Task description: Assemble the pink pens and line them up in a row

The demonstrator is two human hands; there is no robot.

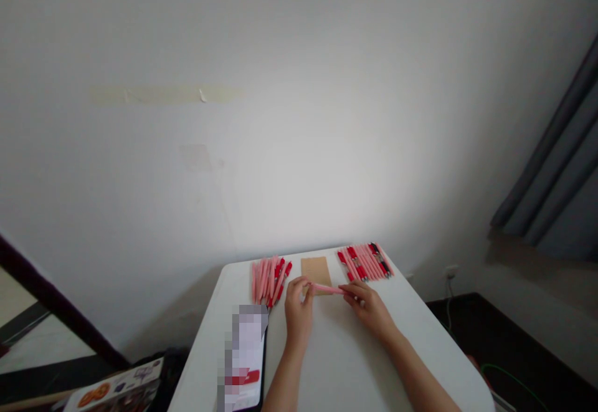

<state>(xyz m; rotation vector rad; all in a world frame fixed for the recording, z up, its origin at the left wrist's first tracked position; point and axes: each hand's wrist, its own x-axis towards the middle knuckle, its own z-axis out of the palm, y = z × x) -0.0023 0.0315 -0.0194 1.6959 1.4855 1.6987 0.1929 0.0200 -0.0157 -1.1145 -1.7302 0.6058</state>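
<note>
A pink pen (327, 289) is held level between both hands above the white table (346, 362). My left hand (298, 309) pinches its left end with the fingers curled. My right hand (367, 303) grips its right end. Just behind the pen lies a small brown card (316, 270). A bunch of pink pens with red ends (270, 279) lies to the left of the card. Another row of pink and red pens (365, 261) lies to its right, at the far edge of the table.
A phone (246, 359) with a blurred screen lies on the table's left side near my left forearm. A printed box (114, 390) sits on the floor at lower left. White wall behind; grey curtain (555, 181) at right.
</note>
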